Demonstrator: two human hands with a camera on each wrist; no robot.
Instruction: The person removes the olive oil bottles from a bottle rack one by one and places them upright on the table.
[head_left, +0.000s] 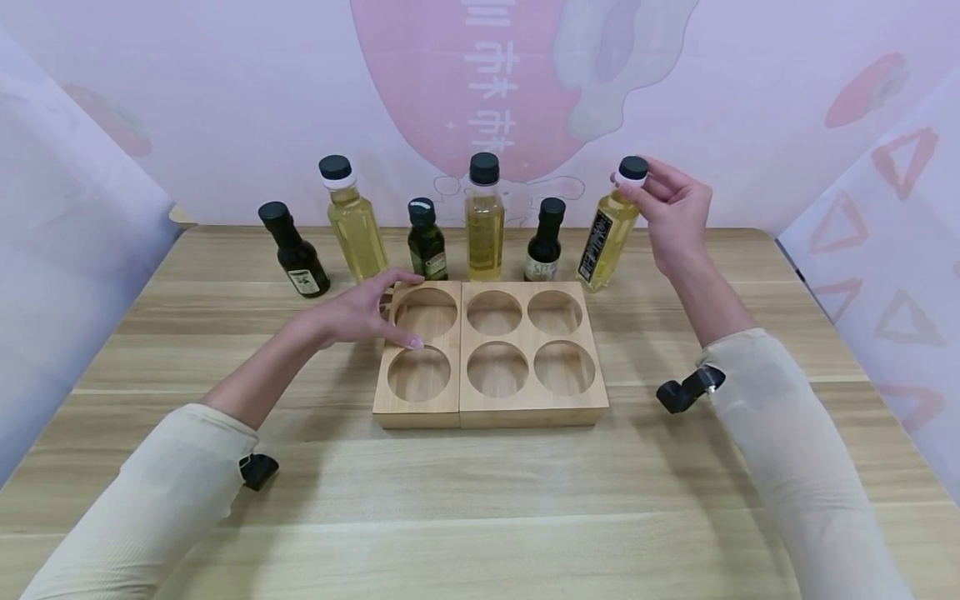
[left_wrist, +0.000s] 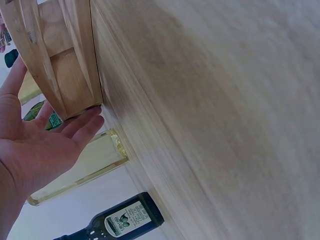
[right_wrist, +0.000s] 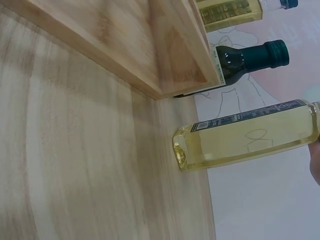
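My right hand (head_left: 678, 212) pinches the neck of a clear bottle of yellow oil (right_wrist: 250, 137) with a dark cap and black label. That bottle leans, its base at or just above the table behind the holders. My left hand (head_left: 360, 308) holds the back left corner of a narrow two-hole wooden holder (head_left: 417, 407). Its thumb lies over the top face, while the other fingers (left_wrist: 90, 127) sit against the side and back. Flush beside it stands a four-hole wooden holder (head_left: 532, 402).
Along the back stand a dark bottle (head_left: 300, 258), a yellow oil bottle (head_left: 358, 233), a small green bottle (head_left: 427, 246), another oil bottle (head_left: 485, 225) and a short dark bottle (head_left: 543, 246). A printed backdrop (head_left: 262, 100) rises behind the wooden table (head_left: 480, 517).
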